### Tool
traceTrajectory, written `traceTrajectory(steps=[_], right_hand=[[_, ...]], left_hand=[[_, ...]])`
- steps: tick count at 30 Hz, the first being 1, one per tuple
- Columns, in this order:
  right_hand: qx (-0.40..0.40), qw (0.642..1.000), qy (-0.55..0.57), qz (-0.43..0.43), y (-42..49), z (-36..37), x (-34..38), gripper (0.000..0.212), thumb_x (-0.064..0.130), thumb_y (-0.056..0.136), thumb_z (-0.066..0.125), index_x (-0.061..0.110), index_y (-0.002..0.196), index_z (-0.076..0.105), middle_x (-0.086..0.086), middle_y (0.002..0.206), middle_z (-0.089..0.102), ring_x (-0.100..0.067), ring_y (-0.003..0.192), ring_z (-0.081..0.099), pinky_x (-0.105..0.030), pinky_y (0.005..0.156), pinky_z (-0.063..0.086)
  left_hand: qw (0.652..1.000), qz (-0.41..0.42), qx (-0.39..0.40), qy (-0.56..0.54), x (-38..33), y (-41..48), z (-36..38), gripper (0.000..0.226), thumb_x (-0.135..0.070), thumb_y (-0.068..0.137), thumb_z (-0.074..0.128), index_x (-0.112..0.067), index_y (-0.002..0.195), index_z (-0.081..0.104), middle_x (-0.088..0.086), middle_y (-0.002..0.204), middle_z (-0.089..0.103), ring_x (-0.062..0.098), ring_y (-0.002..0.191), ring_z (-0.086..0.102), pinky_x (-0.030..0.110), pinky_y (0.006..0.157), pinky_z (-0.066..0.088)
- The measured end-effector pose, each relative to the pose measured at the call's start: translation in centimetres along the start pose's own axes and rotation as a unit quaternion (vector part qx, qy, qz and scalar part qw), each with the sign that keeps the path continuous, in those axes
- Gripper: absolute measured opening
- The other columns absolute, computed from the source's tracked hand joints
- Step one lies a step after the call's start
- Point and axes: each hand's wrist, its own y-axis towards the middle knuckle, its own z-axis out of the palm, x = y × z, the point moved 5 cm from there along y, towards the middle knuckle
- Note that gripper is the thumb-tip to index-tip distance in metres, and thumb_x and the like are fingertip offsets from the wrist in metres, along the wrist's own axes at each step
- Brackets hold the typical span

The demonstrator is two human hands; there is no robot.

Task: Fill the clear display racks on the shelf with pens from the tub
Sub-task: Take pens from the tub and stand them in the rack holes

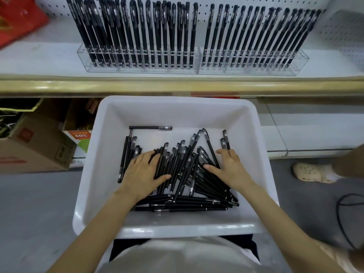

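Observation:
A white tub (98, 154) sits in front of me with a loose heap of black pens (181, 174) in its bottom. My left hand (143, 172) lies flat on the left side of the heap, fingers straight. My right hand (228, 168) rests on the right side with fingers spread, and neither hand holds a pen. On the shelf above stand two clear display racks, the left rack (137, 62) and the right rack (254, 62), both packed with several upright black pens.
A wooden shelf edge (177, 86) runs between racks and tub. Cardboard boxes (37, 142) stand on the floor at left, red packaging (17, 18) at the shelf's far left. Another person's foot in a pale clog (313, 172) and a black cable (342, 213) are at right.

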Motion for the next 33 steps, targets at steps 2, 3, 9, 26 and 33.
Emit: traceTrajectory(steps=[2, 3, 9, 26, 33], right_hand=[[-0.019, 1.0, 0.003, -0.004, 0.0, 0.0, 0.0, 0.072, 0.05, 0.083, 0.065, 0.013, 0.139, 0.039, -0.008, 0.139, 0.036, -0.024, 0.134, 0.03, -0.031, 0.108, 0.029], [-0.038, 0.999, 0.001, -0.009, 0.1, -0.2, 0.1, 0.071, 0.049, 0.083, 0.066, 0.012, 0.138, 0.04, -0.008, 0.138, 0.037, -0.024, 0.132, 0.03, -0.031, 0.108, 0.029], [-0.029, 0.999, 0.022, 0.004, 0.3, -0.1, 0.1, 0.08, 0.047, 0.083, 0.067, 0.012, 0.145, 0.03, -0.01, 0.145, 0.027, -0.027, 0.138, 0.022, -0.035, 0.111, 0.026], [0.05, 0.996, 0.068, 0.002, 0.8, 0.8, 0.7, 0.08, 0.044, 0.081, 0.07, 0.016, 0.145, 0.03, -0.008, 0.142, 0.034, -0.023, 0.135, 0.032, -0.034, 0.109, 0.031], [0.051, 0.994, 0.094, 0.023, 1.4, 0.9, 0.4, 0.066, 0.038, 0.08, 0.073, 0.013, 0.133, 0.044, -0.008, 0.128, 0.048, -0.02, 0.115, 0.051, -0.029, 0.099, 0.042]], left_hand=[[1.0, -0.004, -0.004, -0.005, 0.0, 0.0, 0.0, 0.08, -0.066, 0.086, 0.044, -0.014, 0.146, 0.034, 0.006, 0.149, 0.036, 0.024, 0.138, 0.031, 0.04, 0.113, 0.024], [1.0, -0.006, -0.006, -0.006, 0.0, 0.0, -0.1, 0.079, -0.065, 0.086, 0.044, -0.014, 0.146, 0.034, 0.006, 0.149, 0.036, 0.024, 0.138, 0.031, 0.04, 0.113, 0.025], [0.999, -0.019, -0.009, -0.026, 0.4, 0.0, 0.1, 0.077, -0.061, 0.089, 0.044, -0.013, 0.147, 0.032, 0.007, 0.149, 0.035, 0.023, 0.139, 0.029, 0.038, 0.114, 0.021], [0.991, -0.074, 0.003, -0.115, 0.7, 1.0, 0.5, 0.083, -0.055, 0.085, 0.059, -0.015, 0.149, 0.025, 0.007, 0.14, 0.038, 0.025, 0.13, 0.036, 0.039, 0.109, 0.031], [0.979, -0.107, 0.02, -0.171, 1.2, 1.3, 0.9, 0.081, -0.05, 0.081, 0.067, -0.013, 0.144, 0.033, 0.009, 0.134, 0.042, 0.024, 0.125, 0.043, 0.039, 0.108, 0.035]])
